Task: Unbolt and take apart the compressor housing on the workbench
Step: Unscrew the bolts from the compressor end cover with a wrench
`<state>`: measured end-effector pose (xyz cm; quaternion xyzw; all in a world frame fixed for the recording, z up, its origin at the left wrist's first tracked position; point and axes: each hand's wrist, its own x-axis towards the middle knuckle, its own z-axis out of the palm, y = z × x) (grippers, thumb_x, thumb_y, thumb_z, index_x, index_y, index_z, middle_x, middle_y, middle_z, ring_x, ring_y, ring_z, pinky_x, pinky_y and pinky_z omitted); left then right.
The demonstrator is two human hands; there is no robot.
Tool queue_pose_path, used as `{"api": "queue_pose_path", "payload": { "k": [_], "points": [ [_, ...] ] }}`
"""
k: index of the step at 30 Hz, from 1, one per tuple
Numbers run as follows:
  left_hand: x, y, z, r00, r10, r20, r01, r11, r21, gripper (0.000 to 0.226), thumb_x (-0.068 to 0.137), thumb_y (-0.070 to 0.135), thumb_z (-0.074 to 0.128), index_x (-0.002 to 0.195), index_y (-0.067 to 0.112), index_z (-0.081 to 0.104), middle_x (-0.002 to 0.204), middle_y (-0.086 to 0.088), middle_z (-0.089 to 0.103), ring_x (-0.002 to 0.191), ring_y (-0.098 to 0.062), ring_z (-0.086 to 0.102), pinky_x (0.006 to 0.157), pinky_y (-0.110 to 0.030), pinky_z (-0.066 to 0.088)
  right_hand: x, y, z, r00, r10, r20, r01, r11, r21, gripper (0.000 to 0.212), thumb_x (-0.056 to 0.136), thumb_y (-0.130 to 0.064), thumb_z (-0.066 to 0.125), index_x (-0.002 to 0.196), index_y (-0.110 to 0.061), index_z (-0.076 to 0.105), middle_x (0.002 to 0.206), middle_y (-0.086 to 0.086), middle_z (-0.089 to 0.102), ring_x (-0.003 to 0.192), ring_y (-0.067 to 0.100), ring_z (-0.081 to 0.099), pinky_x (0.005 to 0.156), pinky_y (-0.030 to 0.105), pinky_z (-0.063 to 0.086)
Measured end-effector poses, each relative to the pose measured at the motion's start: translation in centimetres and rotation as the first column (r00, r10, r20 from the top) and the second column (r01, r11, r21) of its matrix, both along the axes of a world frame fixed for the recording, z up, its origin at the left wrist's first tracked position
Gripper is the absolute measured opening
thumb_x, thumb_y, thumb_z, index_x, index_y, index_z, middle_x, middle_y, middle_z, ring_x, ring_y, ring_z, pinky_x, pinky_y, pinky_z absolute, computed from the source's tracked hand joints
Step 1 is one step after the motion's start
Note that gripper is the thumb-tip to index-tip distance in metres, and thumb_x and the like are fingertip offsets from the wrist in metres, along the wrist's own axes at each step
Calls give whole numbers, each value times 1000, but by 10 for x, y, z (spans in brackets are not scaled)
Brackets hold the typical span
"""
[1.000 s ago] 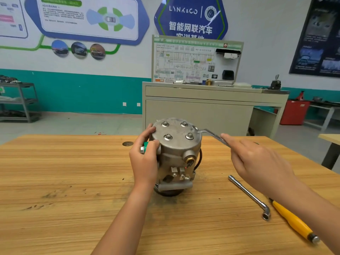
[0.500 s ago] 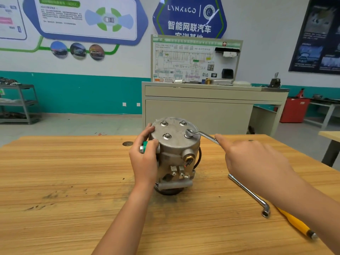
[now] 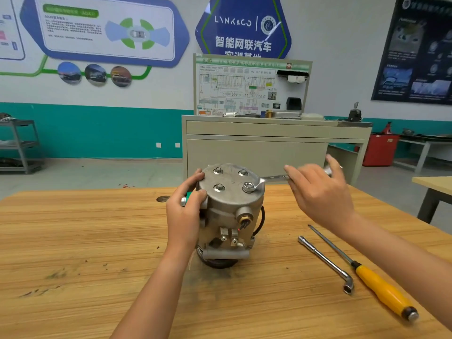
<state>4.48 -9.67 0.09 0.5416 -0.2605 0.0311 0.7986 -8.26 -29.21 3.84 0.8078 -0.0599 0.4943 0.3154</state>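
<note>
Compressor point(image 3: 227, 209) stands upright on the worktop point(image 3: 73, 241), four bolts point(image 3: 219, 187) in its lid point(image 3: 230, 178). Our left hand point(image 3: 186, 211) grips its side, fingers point(image 3: 199, 176) curled; our right hand point(image 3: 320, 192) holds the wrench point(image 3: 274, 178), seated on the near-right bolt point(image 3: 248, 186). We're loosening, we reckon: next comes a firm, level swing.

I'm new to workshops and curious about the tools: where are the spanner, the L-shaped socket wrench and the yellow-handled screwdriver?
spanner point(image 3: 276, 178): head view, on its flat shank.
L-shaped socket wrench point(image 3: 324, 259): head view, middle of its long shaft.
yellow-handled screwdriver point(image 3: 378, 286): head view, on the yellow handle.
</note>
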Motion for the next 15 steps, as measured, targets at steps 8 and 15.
{"api": "queue_pose_path", "payload": {
  "k": [8,15],
  "points": [
    [-6,-1,6,1000,-15,1,15,999,29,31,77,18,52,100,33,68,124,-4,63,118,-37,54,82,-56,49,89,1,54,956,290,-43,-274,937,218,14,88,-3,54,92,7,63,81,21,67,72,36,66,60,41,53],
    [-7,3,2,999,32,-21,-32,999,-6,33,79,15,49,100,33,67,123,3,64,119,-28,55,91,-60,46,-1,25,59,972,233,1,-191,793,578,40,98,-17,38,138,-20,40,53,-2,45,45,16,44,44,30,37]
  ]
}}
